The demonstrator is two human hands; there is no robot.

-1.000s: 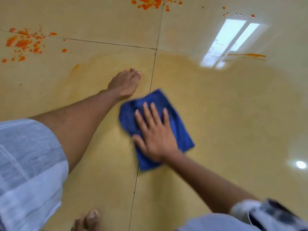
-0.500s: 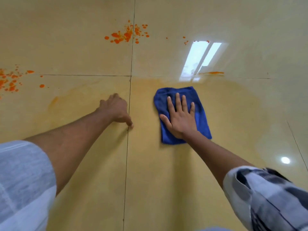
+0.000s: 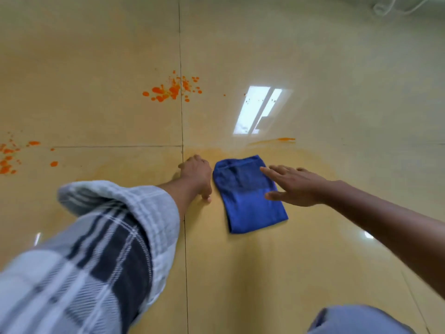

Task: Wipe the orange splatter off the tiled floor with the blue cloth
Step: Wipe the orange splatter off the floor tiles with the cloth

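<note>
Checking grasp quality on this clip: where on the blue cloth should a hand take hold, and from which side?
In my judgement, the blue cloth is best held flat-palmed from above on its middle, not pinched. It lies folded flat on the floor, offering no raised edge. The right hand, fingers straight, comes in from the cloth's right side over its far half, an approach that suits it.

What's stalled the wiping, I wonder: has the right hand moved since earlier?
Yes. The right hand slid right, away from the grout line; only its fingers now overlap the cloth's right edge.
</note>
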